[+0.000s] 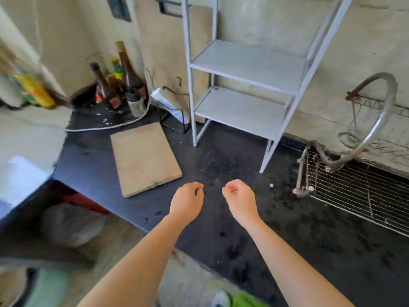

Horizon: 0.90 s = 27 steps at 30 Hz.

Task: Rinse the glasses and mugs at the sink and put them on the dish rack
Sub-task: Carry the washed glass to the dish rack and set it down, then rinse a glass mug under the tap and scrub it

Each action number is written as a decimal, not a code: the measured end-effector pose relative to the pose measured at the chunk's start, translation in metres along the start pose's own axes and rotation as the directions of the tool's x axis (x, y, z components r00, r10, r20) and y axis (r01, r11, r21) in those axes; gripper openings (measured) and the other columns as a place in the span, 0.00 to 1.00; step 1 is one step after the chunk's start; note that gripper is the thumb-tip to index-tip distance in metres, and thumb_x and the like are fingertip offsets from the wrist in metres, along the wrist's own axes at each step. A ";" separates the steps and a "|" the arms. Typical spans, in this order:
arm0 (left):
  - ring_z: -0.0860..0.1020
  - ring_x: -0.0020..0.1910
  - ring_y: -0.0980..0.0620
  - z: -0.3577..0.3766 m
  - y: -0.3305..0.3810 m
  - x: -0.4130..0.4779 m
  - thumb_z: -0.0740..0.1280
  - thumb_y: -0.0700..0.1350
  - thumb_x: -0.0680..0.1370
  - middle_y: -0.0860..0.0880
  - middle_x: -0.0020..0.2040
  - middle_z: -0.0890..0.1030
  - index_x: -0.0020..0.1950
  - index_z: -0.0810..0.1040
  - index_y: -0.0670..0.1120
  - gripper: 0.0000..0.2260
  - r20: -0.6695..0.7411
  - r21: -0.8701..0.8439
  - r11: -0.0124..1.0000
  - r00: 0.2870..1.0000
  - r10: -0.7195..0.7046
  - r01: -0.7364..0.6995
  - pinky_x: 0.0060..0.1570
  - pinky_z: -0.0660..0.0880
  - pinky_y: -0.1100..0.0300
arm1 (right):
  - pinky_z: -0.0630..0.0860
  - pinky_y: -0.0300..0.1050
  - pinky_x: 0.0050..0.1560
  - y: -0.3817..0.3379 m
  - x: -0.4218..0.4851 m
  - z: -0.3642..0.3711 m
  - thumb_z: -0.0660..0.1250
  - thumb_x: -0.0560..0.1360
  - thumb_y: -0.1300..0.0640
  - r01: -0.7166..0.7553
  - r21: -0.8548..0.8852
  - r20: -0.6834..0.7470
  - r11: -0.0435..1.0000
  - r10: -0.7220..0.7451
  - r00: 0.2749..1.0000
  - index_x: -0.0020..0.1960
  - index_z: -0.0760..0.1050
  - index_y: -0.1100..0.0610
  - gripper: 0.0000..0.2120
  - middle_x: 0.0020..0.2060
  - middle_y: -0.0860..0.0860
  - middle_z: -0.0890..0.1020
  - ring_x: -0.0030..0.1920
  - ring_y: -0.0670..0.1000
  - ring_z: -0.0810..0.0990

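Where the task stood: no glass or mug was in view, and no sink either, so nothing showed as rinsed or racked; judging from that, all or nearly all of the job was left to do.
Rack side: the wire dish rack (354,191) lay on the counter (221,156) at the right edge of the view. The part in view carried no glass and no mug. A curved metal pipe (376,120) arched over its near end.
Left: the left hand (187,201) hovered over the counter with its fingers curled in under the palm and the thumb against them. It held nothing and touched nothing.
Right: the right hand (240,200) was just beside the left, apart from it, its fingers tucked in the same way. It was empty too and well short of the rack.
Counter: dark, with darker blotches toward the front that may have been water.
Other things: a wooden cutting board (145,158) lay flat to the left of the hands. A white shelf unit (247,60) stood behind them against the wall, and some bottles (130,72) stood in the far left corner.
Likely next: finding the glasses and mugs, which had to be somewhere off-frame.
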State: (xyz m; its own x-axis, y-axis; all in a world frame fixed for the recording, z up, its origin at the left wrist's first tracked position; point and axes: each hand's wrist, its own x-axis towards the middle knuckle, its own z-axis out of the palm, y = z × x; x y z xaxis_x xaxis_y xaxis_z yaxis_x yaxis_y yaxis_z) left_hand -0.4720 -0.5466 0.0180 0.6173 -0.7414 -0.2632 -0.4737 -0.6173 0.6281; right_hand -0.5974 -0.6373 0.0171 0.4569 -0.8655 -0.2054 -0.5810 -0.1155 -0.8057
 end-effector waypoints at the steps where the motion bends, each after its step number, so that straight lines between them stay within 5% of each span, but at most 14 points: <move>1: 0.79 0.51 0.48 -0.015 -0.021 -0.006 0.57 0.46 0.81 0.47 0.56 0.82 0.64 0.77 0.50 0.15 -0.025 0.014 1.000 0.999 -0.021 0.022 0.43 0.73 0.58 | 0.69 0.38 0.47 -0.011 -0.006 0.021 0.64 0.77 0.57 0.019 -0.018 0.045 1.000 -0.018 0.999 0.54 0.77 0.57 0.07 0.50 0.50 0.79 0.49 0.49 0.76; 5: 0.79 0.45 0.50 -0.081 -0.109 -0.040 0.57 0.45 0.81 0.48 0.52 0.83 0.66 0.76 0.49 0.16 -0.120 0.027 0.992 0.986 -0.120 0.124 0.42 0.72 0.59 | 0.71 0.42 0.48 -0.061 -0.039 0.111 0.64 0.77 0.54 0.118 -0.116 0.237 0.986 -0.088 0.968 0.52 0.76 0.58 0.08 0.49 0.50 0.79 0.49 0.50 0.77; 9: 0.78 0.58 0.47 -0.149 -0.201 -0.082 0.59 0.43 0.79 0.47 0.60 0.80 0.64 0.78 0.49 0.15 -0.219 0.010 0.986 0.962 -0.161 0.168 0.52 0.72 0.59 | 0.74 0.48 0.51 -0.117 -0.076 0.206 0.64 0.77 0.55 0.200 -0.143 0.332 0.969 -0.143 0.932 0.51 0.75 0.62 0.10 0.47 0.53 0.80 0.48 0.54 0.78; 21: 0.76 0.61 0.48 -0.301 -0.415 -0.159 0.60 0.44 0.79 0.47 0.62 0.79 0.64 0.77 0.47 0.16 -0.411 -0.210 0.874 0.772 -0.486 0.438 0.59 0.72 0.56 | 0.69 0.41 0.47 -0.253 -0.160 0.435 0.65 0.76 0.54 0.464 -0.131 0.588 0.876 -0.308 0.748 0.51 0.75 0.56 0.06 0.49 0.51 0.78 0.48 0.51 0.77; 27: 0.64 0.70 0.44 -0.358 -0.486 -0.138 0.60 0.45 0.78 0.48 0.66 0.77 0.65 0.76 0.48 0.16 -0.487 -0.237 0.835 0.683 -0.545 0.497 0.66 0.66 0.50 | 0.73 0.43 0.48 -0.319 -0.150 0.520 0.64 0.77 0.53 0.550 -0.115 0.655 0.827 -0.353 0.668 0.52 0.74 0.55 0.07 0.49 0.52 0.78 0.47 0.51 0.76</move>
State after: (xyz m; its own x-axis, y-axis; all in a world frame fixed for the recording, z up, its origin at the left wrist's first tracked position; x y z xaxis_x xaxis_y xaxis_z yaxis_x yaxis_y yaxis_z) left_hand -0.1022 -0.0496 0.0108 0.9855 -0.0416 -0.1647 0.0600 -0.8217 0.5667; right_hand -0.1300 -0.2169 0.0159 0.9515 -0.2178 -0.2173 -0.3070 -0.6275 -0.7156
